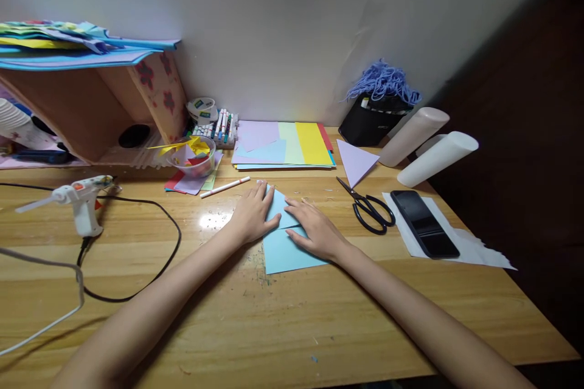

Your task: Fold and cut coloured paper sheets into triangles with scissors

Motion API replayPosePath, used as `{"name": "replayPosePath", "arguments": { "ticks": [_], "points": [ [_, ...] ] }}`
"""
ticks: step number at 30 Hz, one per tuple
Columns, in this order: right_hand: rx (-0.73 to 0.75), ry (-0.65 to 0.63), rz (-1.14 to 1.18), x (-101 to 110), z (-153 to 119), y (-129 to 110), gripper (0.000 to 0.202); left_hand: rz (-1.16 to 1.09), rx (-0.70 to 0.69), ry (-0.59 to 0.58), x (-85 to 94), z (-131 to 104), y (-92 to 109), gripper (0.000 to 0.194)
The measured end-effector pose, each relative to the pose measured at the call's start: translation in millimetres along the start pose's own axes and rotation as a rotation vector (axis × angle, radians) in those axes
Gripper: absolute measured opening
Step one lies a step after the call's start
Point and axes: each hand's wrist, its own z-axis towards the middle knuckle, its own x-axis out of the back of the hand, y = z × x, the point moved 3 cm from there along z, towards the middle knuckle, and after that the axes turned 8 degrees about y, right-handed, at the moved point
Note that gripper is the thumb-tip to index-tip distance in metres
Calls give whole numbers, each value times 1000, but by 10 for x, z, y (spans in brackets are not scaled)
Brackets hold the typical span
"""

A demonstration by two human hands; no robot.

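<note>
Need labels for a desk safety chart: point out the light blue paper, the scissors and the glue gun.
Light blue paper (287,253): head view, on its lower section, nearest the camera.
Scissors (358,197): head view, where the blades meet the black handles.
Glue gun (86,209): head view, on its white grip.

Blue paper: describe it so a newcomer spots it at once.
On the wooden desk, find the paper stack near the wall, then look just below it in the picture. The blue paper lies there, under the left hand and right hand. Unlike the paper stack or lilac triangle, it has hands on it.
</note>
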Motion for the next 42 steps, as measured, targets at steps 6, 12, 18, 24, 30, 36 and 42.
{"name": "replayPosePath", "arguments": {
  "ticks": [6,12,18,24,30,36,42],
  "points": [
    [-71,-53,-57,-4,119,-41,55,-33,9,2,5,-4,-10,64],
    [-61,-33,-195,-47,274,-96,50,-55,5,7,-18,-21,-35,66],
    [-69,30,-192,-38,292,-127,45,-60,41,-5,14,-25,-25,64],
    [-84,69,-147,69,99,-51,40,-38,63,7,36,-19,4,62],
    [-74,43,-116,165,-170,25,41,-28,57,18,18,-11,-7,60],
    [-81,28,-144,259,-369,66,33,-10,49,9,14,-16,-11,61],
    [-101,25,-157,374,-552,72,33,1,42,15,20,-9,-17,60]
  ]
}}
